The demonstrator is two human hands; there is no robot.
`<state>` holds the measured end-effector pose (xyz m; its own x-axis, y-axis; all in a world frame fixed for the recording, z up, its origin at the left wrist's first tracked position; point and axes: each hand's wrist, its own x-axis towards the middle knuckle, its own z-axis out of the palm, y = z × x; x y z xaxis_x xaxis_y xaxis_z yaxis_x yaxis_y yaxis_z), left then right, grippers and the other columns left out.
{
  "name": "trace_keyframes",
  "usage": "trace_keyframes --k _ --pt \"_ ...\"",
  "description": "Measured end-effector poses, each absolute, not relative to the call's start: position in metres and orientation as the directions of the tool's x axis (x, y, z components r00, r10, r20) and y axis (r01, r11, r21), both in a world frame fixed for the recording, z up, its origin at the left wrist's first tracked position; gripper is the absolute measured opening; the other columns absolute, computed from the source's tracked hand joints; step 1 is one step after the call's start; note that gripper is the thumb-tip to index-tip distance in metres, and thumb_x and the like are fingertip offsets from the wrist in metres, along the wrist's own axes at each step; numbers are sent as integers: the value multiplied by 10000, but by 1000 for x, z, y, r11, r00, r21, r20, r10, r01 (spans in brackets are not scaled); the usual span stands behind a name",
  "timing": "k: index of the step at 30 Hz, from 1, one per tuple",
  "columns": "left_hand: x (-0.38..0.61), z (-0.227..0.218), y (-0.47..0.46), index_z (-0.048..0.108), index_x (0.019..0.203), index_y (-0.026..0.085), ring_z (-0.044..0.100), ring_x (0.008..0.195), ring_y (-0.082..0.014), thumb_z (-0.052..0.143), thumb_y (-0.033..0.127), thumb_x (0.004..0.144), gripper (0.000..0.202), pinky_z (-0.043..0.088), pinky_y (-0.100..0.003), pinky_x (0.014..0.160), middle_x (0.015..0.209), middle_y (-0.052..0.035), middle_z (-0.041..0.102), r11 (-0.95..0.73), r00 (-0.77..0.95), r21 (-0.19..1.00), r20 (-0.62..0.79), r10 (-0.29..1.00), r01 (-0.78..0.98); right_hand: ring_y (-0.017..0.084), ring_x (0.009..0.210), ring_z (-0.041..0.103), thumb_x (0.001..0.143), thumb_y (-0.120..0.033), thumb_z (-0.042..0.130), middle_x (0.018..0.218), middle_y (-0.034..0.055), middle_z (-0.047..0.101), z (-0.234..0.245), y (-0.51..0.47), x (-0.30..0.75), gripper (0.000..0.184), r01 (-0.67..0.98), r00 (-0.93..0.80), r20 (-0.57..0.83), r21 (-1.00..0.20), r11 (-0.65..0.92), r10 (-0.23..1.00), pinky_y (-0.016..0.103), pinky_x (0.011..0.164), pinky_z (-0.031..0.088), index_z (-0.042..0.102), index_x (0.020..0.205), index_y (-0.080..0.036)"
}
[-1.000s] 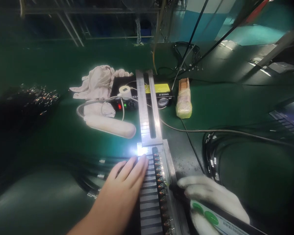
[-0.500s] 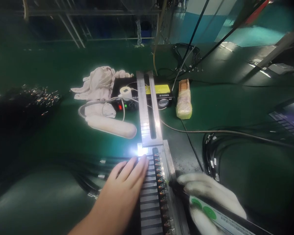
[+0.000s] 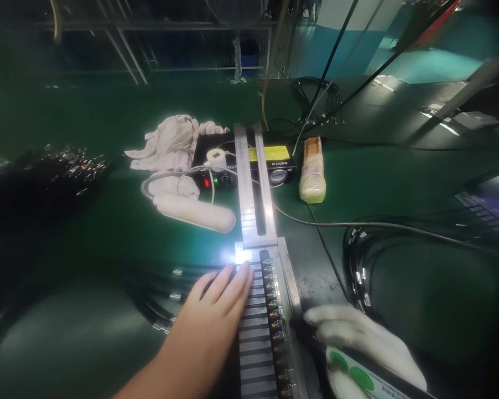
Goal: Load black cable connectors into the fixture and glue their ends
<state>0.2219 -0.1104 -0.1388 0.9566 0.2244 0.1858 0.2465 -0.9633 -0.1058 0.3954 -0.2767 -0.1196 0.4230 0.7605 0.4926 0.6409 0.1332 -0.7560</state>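
Observation:
My bare left hand (image 3: 210,321) lies flat with fingers stretched out on the left side of a long metal fixture (image 3: 261,332), pressing on black cables (image 3: 170,296) laid across its slots. A row of small connector ends (image 3: 274,316) runs down the fixture's middle. My right hand (image 3: 357,343), in a white glove, is wrapped around a dispensing syringe tool (image 3: 353,377) with green dots on its label. The tool's dark tip (image 3: 297,324) points at the connector row.
A black controller box (image 3: 249,163) with red and green lights stands at the back. Beside it lie a white cloth (image 3: 170,141), a white lamp on a flexible neck (image 3: 195,213) and a wrapped block (image 3: 311,169). Coiled black cables (image 3: 361,260) lie right; a cable heap (image 3: 45,177) left.
My right hand with the tool has slid slightly down along the connector row toward me. The left hand stays in place on the cables.

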Motion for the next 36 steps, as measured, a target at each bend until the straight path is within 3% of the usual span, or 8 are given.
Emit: trace_keyframes --k 7,15,28,36 --pt "224 -140 -110 622 1280 142 556 1182 -209 375 40 839 516 352 -356 989 1353 -15 617 -962 954 -108 193 228 251 229 810 733 867 -116 591 926 71 724 -121 -276 392 155 614 458 471 -781 114 754 289 678 640 678 943 -219" --pt "221 -138 -109 585 1324 142 561 1195 -230 340 2 838 562 379 -370 982 1385 -60 586 -963 972 -165 131 194 214 228 763 739 908 -152 580 904 67 725 -121 -276 396 156 638 409 509 -753 162 757 273 627 639 664 1001 -245" --pt "223 -141 -110 604 1309 163 567 1191 -214 361 16 843 546 391 -361 977 1372 -29 601 -958 960 -139 163 229 252 226 734 741 886 -155 603 871 55 729 -120 -274 395 140 643 431 539 -746 173 724 266 602 628 674 973 -240" --pt "223 -143 -109 618 1293 171 572 1168 -212 359 13 831 553 394 -363 958 1363 -24 607 -954 963 -189 182 200 234 232 802 741 950 -179 570 923 83 720 -125 -275 400 117 657 384 554 -726 203 738 278 716 637 665 1009 -216"
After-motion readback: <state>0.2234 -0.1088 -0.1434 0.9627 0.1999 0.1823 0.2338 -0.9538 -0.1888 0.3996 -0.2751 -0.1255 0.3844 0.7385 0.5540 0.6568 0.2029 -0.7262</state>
